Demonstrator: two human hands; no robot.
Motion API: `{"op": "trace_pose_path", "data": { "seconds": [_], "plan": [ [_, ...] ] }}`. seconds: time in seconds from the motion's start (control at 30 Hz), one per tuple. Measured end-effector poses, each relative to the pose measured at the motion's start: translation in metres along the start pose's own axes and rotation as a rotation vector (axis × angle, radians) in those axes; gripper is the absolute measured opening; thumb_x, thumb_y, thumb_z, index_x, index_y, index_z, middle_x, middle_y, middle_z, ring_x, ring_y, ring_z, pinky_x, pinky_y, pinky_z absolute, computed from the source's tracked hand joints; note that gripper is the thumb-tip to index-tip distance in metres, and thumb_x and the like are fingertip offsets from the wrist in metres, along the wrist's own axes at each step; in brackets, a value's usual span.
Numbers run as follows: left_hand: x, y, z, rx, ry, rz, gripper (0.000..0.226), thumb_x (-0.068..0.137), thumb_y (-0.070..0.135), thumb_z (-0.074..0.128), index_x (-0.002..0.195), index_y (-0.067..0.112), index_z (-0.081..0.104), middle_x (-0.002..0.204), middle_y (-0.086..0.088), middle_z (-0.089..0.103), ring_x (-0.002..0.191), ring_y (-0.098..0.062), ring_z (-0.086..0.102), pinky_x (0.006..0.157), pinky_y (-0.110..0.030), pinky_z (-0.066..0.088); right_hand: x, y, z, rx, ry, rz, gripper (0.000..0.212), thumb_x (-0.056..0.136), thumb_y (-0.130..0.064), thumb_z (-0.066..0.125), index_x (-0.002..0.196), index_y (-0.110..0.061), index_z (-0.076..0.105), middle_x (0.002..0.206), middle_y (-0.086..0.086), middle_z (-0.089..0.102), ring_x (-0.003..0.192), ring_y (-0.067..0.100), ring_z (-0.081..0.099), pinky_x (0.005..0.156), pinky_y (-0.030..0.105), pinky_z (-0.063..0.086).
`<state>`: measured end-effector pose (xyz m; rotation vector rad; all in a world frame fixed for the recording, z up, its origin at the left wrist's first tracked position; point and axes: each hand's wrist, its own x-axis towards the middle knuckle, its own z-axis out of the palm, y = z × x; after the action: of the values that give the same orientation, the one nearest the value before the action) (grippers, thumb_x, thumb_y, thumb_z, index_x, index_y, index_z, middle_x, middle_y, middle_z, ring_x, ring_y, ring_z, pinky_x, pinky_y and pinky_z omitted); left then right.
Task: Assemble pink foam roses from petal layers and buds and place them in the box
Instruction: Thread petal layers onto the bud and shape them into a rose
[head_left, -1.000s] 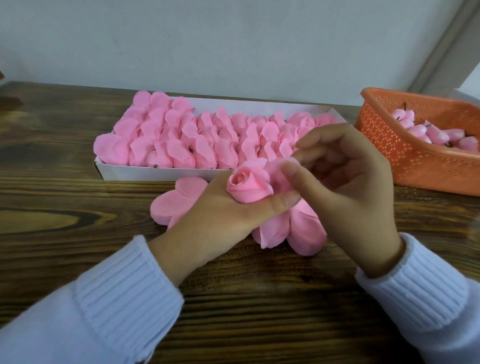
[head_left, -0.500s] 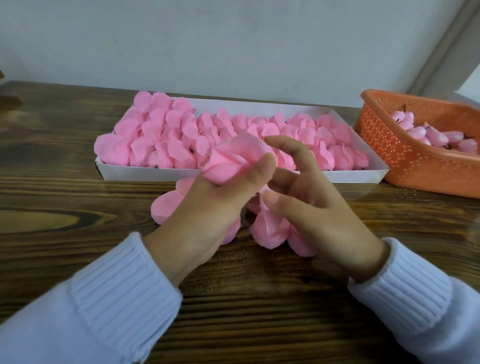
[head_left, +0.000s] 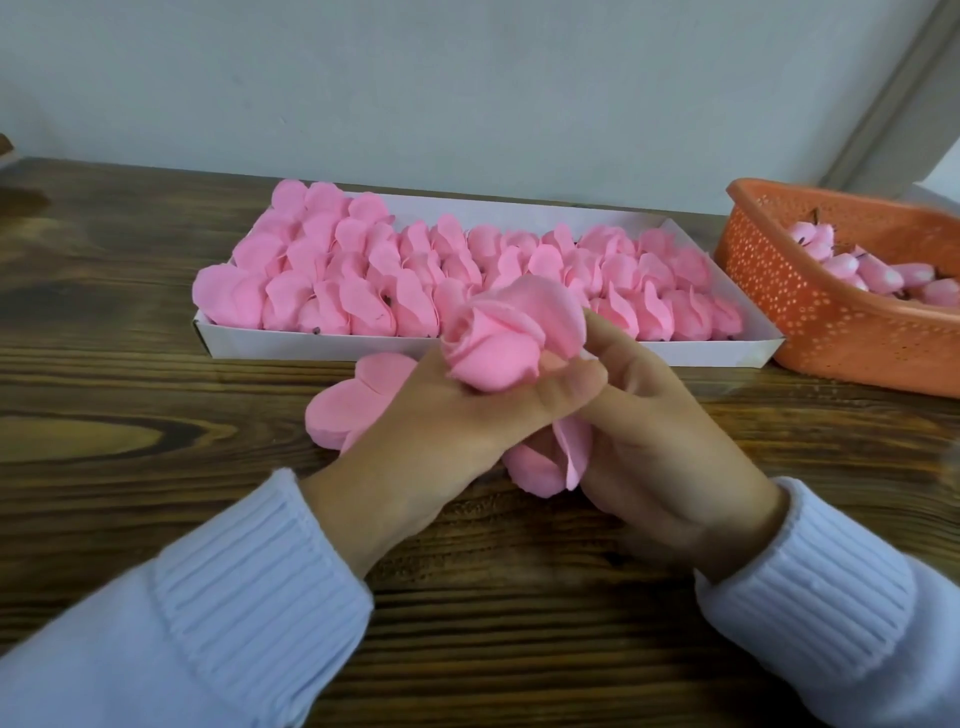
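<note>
Rose (head_left: 488, 348) has been turned bud-forward and drawn slightly back from the box (head_left: 291, 345) since half a second ago, and the right hand (head_left: 660, 447) has been raised against it. Wooden table (head_left: 130, 364) is seen under the box, which is packed with finished roses (head_left: 363, 280). Orange basket (head_left: 810, 322) of buds (head_left: 883, 270) is set just right of the box. Petal stack (head_left: 353, 410) is laid just before the box. Rose is gripped by the curled left hand (head_left: 441, 426) in front of the box. Petal layer (head_left: 569, 452) is pinched in the curled right hand.
</note>
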<state>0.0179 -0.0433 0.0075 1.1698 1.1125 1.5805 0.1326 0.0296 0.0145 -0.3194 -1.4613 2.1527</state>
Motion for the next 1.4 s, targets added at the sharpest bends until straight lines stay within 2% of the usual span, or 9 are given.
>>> {"op": "trace_pose_path", "data": {
  "seconds": [0.17,0.3,0.47,0.6,0.77,0.9,1.07,1.2,1.4],
  "plan": [
    [0.001,0.003,-0.007,-0.03,-0.104,0.0,0.038,0.063,0.028,0.075,0.093,0.009,0.064,0.09,-0.024,0.067,0.081,-0.031,0.066,0.059,-0.03,0.055,-0.002,-0.004,-0.002,0.109,-0.116,0.083,0.035,0.078,-0.006,0.06,0.114,-0.008,0.06,0.098,0.017,0.067,0.083,0.021,0.067,0.063,0.028,0.056],
    [0.001,0.004,-0.005,-0.114,-0.146,0.023,0.03,0.076,0.02,0.068,0.102,0.004,0.063,0.092,0.0,0.073,0.08,-0.016,0.07,0.052,-0.017,0.052,0.0,-0.007,-0.007,0.034,-0.087,0.132,0.043,0.076,-0.011,0.062,0.118,-0.005,0.058,0.108,0.014,0.069,0.099,0.024,0.067,0.087,0.036,0.054],
    [0.0,0.006,-0.003,0.047,-0.009,0.106,0.014,0.076,0.034,0.071,0.089,0.034,0.075,0.07,0.007,0.072,0.062,-0.001,0.066,0.05,-0.014,0.049,0.002,-0.013,-0.012,-0.055,0.018,0.175,0.044,0.078,-0.012,0.059,0.121,-0.003,0.057,0.101,0.019,0.068,0.086,0.024,0.069,0.074,0.027,0.059],
    [0.0,0.005,-0.003,0.033,0.164,0.097,0.019,0.077,0.037,0.071,0.088,0.021,0.074,0.043,0.013,0.048,0.032,-0.002,0.039,0.035,-0.01,0.031,0.003,-0.015,-0.015,-0.122,0.158,0.05,0.044,0.068,-0.007,0.066,0.111,0.001,0.056,0.075,0.012,0.07,0.067,0.02,0.069,0.058,0.021,0.054],
    [0.002,0.006,0.0,0.085,0.233,0.086,0.019,0.074,0.043,0.074,0.089,0.032,0.074,0.071,-0.029,0.058,0.061,-0.029,0.051,0.058,-0.039,0.039,0.0,-0.014,-0.014,-0.509,0.271,-0.351,0.028,0.078,-0.005,0.072,0.101,-0.011,0.058,0.075,0.0,0.072,0.069,0.013,0.068,0.065,0.026,0.055],
    [0.001,0.005,0.0,0.126,0.174,0.11,0.005,0.073,0.039,0.074,0.068,0.038,0.072,0.052,0.012,0.061,0.046,0.001,0.055,0.042,-0.013,0.041,-0.004,-0.014,-0.009,-0.671,0.275,-0.579,0.028,0.081,-0.002,0.069,0.1,-0.015,0.054,0.078,-0.001,0.072,0.072,0.009,0.068,0.066,0.021,0.051],
    [-0.004,0.009,0.005,0.114,-0.043,0.164,0.006,0.077,0.025,0.061,0.073,0.027,0.064,0.04,0.023,0.052,0.037,0.014,0.049,0.04,0.002,0.033,-0.007,-0.014,-0.005,-0.722,0.277,-0.656,0.031,0.08,-0.004,0.071,0.1,-0.02,0.052,0.08,0.002,0.073,0.067,0.02,0.068,0.061,0.036,0.055],
    [-0.003,0.007,0.006,0.217,-0.086,0.167,0.01,0.075,0.029,0.063,0.073,0.039,0.066,0.045,0.028,0.054,0.044,0.017,0.051,0.045,0.004,0.033,-0.007,-0.015,-0.005,-0.67,0.277,-0.652,0.032,0.078,0.0,0.07,0.099,-0.016,0.052,0.08,0.0,0.073,0.064,0.014,0.067,0.059,0.022,0.051],
    [-0.002,0.009,0.003,0.246,-0.047,0.122,0.016,0.066,0.028,0.07,0.078,0.02,0.062,0.048,0.026,0.056,0.045,0.014,0.052,0.045,0.001,0.035,-0.007,-0.016,-0.003,-0.572,0.215,-0.651,0.033,0.076,0.0,0.071,0.099,-0.015,0.052,0.084,-0.003,0.07,0.07,0.011,0.067,0.066,0.022,0.054]
  ]
}}
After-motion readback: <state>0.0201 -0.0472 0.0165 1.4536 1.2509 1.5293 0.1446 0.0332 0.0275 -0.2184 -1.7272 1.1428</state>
